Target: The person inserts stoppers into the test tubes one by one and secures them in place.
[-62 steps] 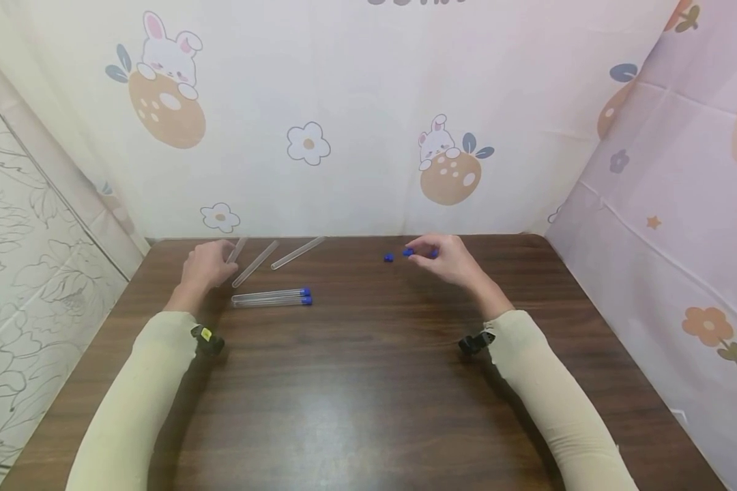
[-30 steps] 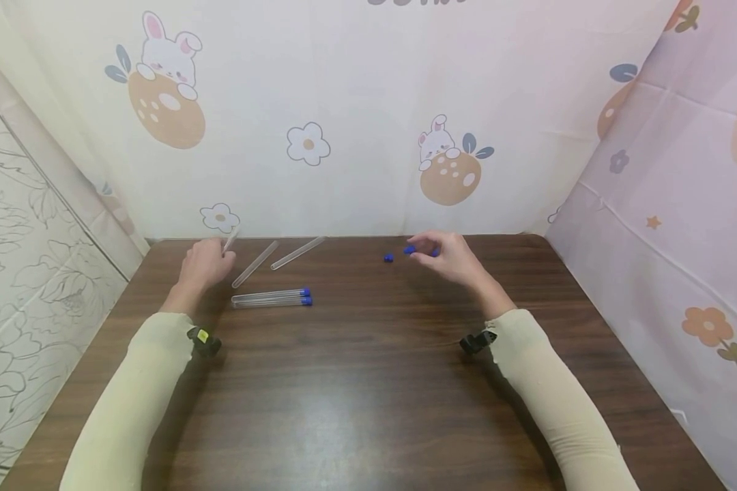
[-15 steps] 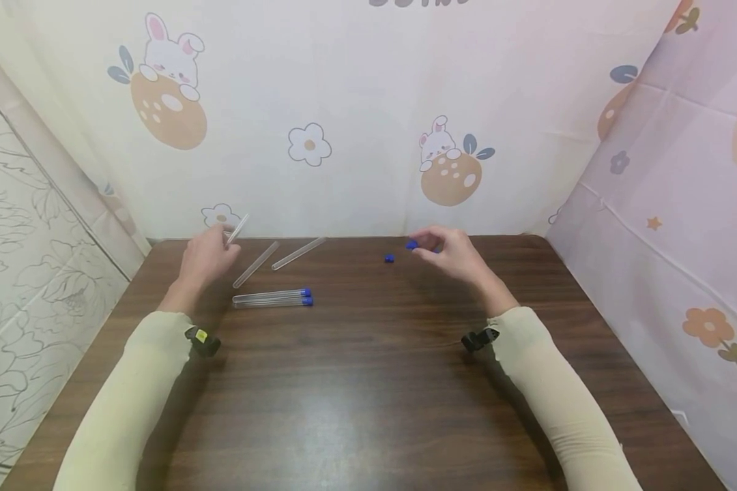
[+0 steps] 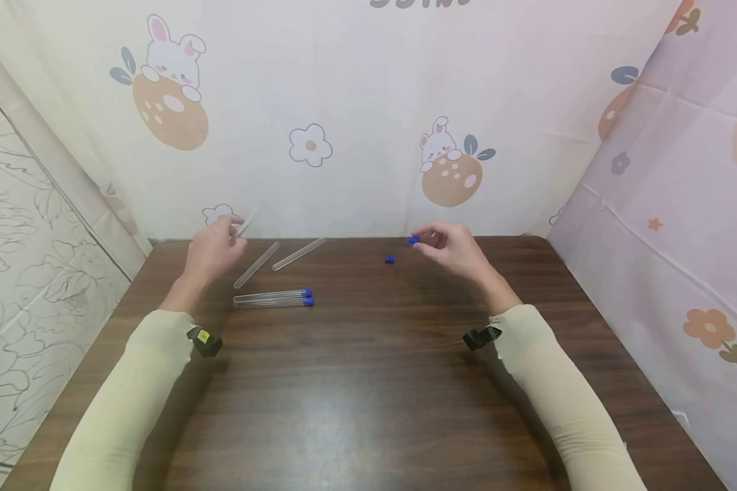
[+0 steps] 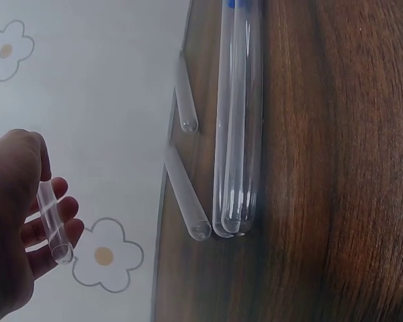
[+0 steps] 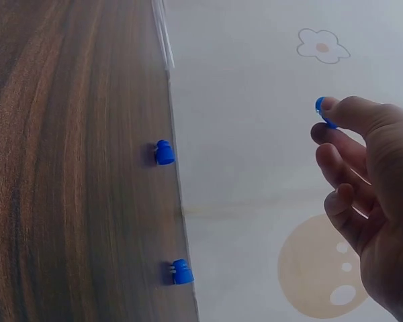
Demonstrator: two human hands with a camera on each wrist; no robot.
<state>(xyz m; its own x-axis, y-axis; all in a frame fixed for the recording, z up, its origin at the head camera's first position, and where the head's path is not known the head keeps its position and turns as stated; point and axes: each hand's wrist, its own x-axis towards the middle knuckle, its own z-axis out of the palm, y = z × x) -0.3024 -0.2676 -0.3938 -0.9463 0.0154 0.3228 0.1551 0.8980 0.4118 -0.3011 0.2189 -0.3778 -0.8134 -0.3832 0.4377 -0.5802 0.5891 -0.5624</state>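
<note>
My left hand (image 4: 211,254) is raised near the back edge and grips a clear, uncapped test tube (image 5: 52,221), its rounded end pointing down. Across from it, my right hand (image 4: 459,251) pinches a small blue cap (image 6: 320,106) between thumb and index finger. Two loose test tubes (image 4: 256,264) (image 4: 299,254) lie slanted on the table to the right of my left hand. Closer to me, test tubes with blue caps (image 4: 273,298) lie side by side. Two more blue caps (image 6: 164,152) (image 6: 181,272) sit on the table; the head view shows just one, left of my right hand.
The brown wood-grain table (image 4: 344,382) ends at the back against a printed cloth (image 4: 368,170) with rabbits and flowers. Another cloth (image 4: 663,225) hangs along the right side, and a white panel with line drawings (image 4: 31,259) stands at the left.
My left hand has lifted its test tube off the table, upward and slightly right. The right hand has raised its blue cap above the back edge. Other tubes stay where they were.
</note>
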